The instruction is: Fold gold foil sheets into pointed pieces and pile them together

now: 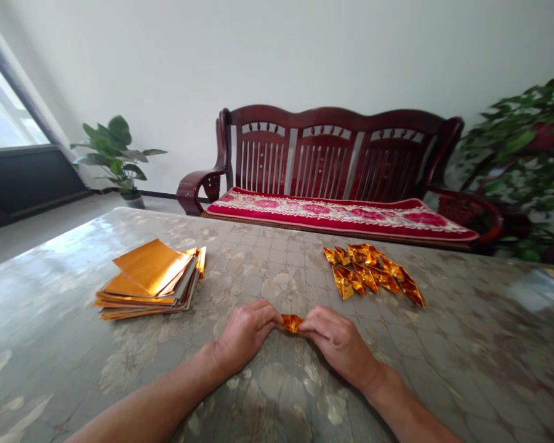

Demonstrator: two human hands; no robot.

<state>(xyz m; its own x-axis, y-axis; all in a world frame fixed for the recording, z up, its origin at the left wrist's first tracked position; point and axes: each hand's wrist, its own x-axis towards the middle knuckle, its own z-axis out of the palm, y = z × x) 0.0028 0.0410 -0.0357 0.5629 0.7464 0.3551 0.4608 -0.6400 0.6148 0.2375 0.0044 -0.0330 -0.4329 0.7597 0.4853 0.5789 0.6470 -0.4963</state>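
Note:
Between my two hands is a small folded gold foil paper ingot (292,323), just above or on the table. My left hand (247,332) pinches its left end, and my right hand (339,341) pinches the right end. Only the middle of the folded piece shows; its tips are hidden by my fingers. To the left lies a stack of gold foil paper sheets (152,267), loosely piled with uneven edges. Several finished-looking folded gold ingots (373,274) are grouped on the right, beyond my right hand.
The table (268,271) has a shiny, flower-patterned grey cover. A clear plastic bag or wrapper (545,289) lies at the right edge. Behind the table stands a dark red wooden bench (325,160) with a red floral cushion (351,215). Potted plants (117,154) flank it.

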